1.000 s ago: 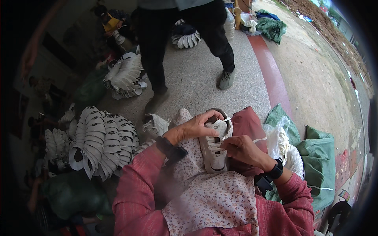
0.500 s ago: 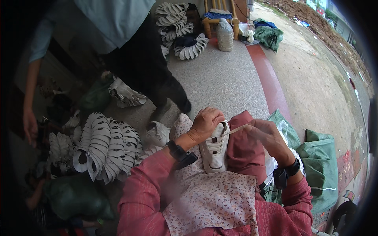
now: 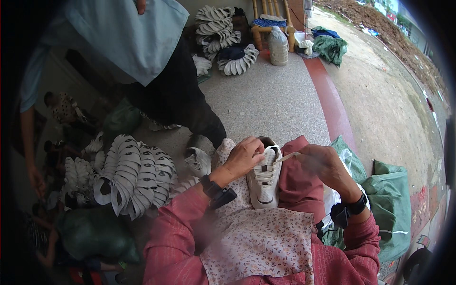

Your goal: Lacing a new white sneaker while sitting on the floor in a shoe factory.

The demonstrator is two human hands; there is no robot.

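Note:
A white sneaker (image 3: 264,187) rests on my lap, its toe toward me and its opening away from me. My left hand (image 3: 243,159) is closed at the left side of the opening, its curled fingers gripping the upper by the top eyelets. To the right of the sneaker, my right hand (image 3: 323,164) pinches a cream shoelace (image 3: 288,156). That lace runs from the top eyelets to my fingertips. Lower down, the lacing crosses the tongue in several rows. My left fingertips are partly hidden against the shoe.
Strung bundles of grey-white shoe uppers (image 3: 135,175) lie at left, with more stacks (image 3: 216,28) at the back. A person in a light blue shirt (image 3: 128,33) stands at front left. Green sacks (image 3: 389,204) lie at right; a plastic jug (image 3: 278,46) stands near a bamboo chair (image 3: 270,23).
My left hand's fingers have come down from the far rim of the opening toward the top eyelets. My right hand still pinches the lace. The standing person has shifted, raising one hand to the shirt.

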